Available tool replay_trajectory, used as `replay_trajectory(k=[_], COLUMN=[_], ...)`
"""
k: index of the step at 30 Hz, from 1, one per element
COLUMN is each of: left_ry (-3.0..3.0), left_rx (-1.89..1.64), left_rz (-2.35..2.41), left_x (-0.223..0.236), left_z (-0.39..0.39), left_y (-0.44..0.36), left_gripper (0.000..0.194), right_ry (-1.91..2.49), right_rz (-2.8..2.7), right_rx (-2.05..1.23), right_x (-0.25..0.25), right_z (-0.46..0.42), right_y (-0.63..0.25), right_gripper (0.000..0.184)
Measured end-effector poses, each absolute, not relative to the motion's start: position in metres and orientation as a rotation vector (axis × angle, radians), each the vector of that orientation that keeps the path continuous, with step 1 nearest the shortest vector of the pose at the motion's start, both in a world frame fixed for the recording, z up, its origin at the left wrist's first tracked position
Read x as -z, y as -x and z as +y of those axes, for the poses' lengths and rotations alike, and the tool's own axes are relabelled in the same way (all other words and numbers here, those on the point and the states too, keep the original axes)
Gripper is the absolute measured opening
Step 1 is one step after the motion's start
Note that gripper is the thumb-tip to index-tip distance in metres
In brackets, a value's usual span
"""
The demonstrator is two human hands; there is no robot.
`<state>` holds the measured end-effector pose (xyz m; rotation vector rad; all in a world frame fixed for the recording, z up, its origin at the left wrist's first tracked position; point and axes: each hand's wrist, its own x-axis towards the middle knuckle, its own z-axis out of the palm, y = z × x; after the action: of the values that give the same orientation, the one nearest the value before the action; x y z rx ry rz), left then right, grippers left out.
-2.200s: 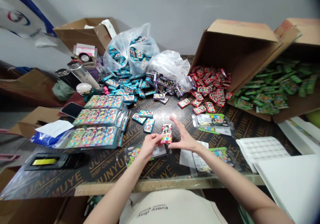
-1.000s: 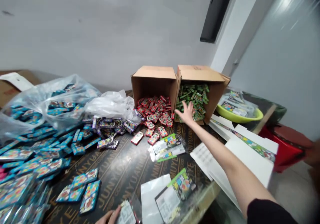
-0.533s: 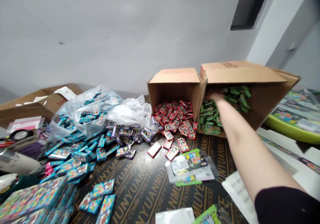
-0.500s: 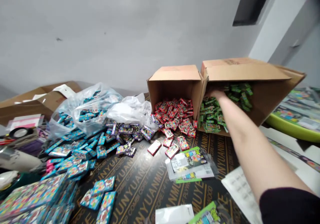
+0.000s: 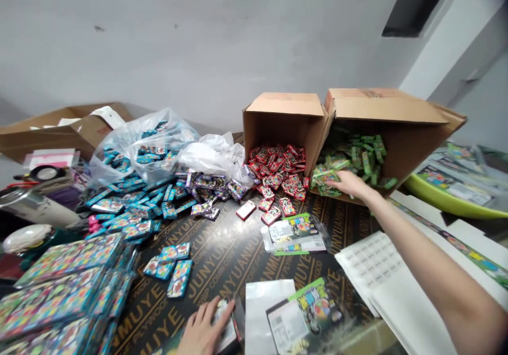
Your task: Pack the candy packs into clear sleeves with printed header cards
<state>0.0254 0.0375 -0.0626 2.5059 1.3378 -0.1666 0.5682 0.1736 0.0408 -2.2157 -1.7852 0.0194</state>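
Right hand (image 5: 344, 184): touching green packs (image 5: 326, 172), grip unclear | left hand (image 5: 205, 327): spread over white-labelled pack (image 5: 229, 335)

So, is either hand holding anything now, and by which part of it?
The right hand is at the nearest green boxes, but blur hides any grip. The left hand lies over a wrapped pack; whether it grips cannot be told.

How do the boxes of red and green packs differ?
The red-pack box has red packs spilling onto the table; the green-pack box holds green packs mostly inside. The right hand is at the green-pack box's opening; no hand is at the red-pack box. Both are brown cardboard, open toward the camera.
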Motion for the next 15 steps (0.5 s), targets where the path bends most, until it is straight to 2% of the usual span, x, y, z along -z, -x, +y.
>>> replay_trajectory(k=[2, 5, 9, 11, 13, 15], left_ry=[-2.505, -2.534, -2.575, -2.571, -2.553, -2.503], left_rx=[0.200, 0.175, 0.118, 0.097, 0.064, -0.024], left_rz=[1.307, 1.277, 1.171, 1.143, 1.143, 1.166], left_x=[0.053, 0.040, 0.027, 0.025, 0.025, 0.026], left_z=[0.037, 0.037, 0.039, 0.039, 0.035, 0.028], left_y=[-0.032, -0.040, -0.045, -0.044, -0.040, -0.034], left_gripper=[0.083, 0.079, 0.066, 0.063, 0.064, 0.073], right_ry=[2.200, 2.076, 1.736, 1.655, 1.678, 1.700], right_rz=[-1.746, -1.699, -1.649, -1.637, -1.632, -1.571], right_rx=[-0.080, -0.212, -0.770, -0.928, -0.929, -0.773], right_x=[-0.026, -0.001, 0.032, 0.044, 0.051, 0.052], right_z=[0.148, 0.119, 0.101, 0.099, 0.099, 0.095], right_y=[-0.537, -0.472, -0.367, -0.322, -0.289, -0.267], right_gripper=[0.030, 0.033, 0.038, 0.037, 0.033, 0.034])
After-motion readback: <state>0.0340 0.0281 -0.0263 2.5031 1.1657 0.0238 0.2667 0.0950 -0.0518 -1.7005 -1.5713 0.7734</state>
